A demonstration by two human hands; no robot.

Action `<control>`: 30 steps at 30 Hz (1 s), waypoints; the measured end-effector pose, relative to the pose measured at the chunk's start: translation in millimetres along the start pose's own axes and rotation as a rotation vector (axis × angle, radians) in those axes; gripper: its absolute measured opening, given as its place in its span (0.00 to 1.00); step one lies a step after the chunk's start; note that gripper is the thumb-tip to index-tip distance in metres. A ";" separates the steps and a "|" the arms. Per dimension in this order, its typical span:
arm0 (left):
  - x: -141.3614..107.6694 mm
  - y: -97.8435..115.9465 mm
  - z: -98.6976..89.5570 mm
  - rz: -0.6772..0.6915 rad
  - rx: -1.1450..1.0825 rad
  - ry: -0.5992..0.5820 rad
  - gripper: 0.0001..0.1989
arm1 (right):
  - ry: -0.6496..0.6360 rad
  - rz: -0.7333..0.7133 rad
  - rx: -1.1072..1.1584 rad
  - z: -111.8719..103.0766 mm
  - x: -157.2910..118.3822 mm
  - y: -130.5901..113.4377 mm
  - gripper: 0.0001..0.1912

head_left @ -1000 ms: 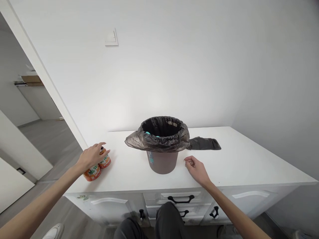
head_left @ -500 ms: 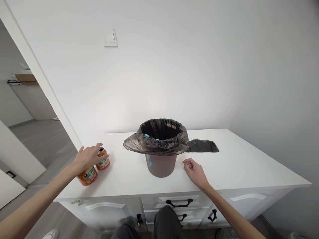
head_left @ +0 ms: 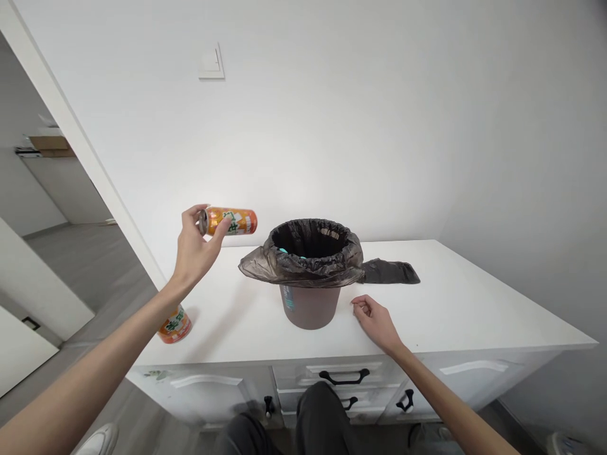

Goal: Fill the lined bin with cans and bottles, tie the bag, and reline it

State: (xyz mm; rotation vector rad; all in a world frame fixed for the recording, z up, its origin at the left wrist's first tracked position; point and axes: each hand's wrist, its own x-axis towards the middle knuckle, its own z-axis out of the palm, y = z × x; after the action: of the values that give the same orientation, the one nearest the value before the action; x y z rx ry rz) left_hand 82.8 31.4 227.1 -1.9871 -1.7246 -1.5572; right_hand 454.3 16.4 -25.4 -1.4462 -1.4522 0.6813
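Note:
An orange drink can [head_left: 239, 221] is gripped by my left hand [head_left: 196, 248], lying on its side in the air, its top end toward my palm. Its bottom end points right, toward the trash bin [head_left: 310, 308]. That brownish bin stands upright with a black trash bag [head_left: 313, 272] folded over its rim; bits of turquoise show inside. A second orange can [head_left: 175, 326] stands on the counter, partly hidden by my left forearm. My right hand [head_left: 377, 322] rests on the counter just right of the bin, fingers curled, with nothing visible in them.
The white cabinet top [head_left: 455, 303] carries everything. A dark folded strip of plastic [head_left: 391, 272] lies right of the bin, touching its bag. A white wall with a light switch [head_left: 211, 62] rises behind. Drawers with black handles [head_left: 344, 377] are below, above my knees.
My left hand has taken one can off the counter, lifted it and tipped it sideways, moving up and right. My right hand has stayed beside the bin. The view has shifted slightly.

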 end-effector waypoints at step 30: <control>6.4 -6.6 31.5 0.240 0.122 -0.200 0.28 | 0.012 -0.024 0.008 -3.5 -7.3 0.1 0.13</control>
State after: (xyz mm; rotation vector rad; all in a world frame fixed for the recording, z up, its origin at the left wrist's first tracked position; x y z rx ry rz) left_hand 96.0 58.0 213.2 -2.2527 -1.5298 -1.1865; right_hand 456.4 8.6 -25.9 -1.4223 -1.4534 0.6625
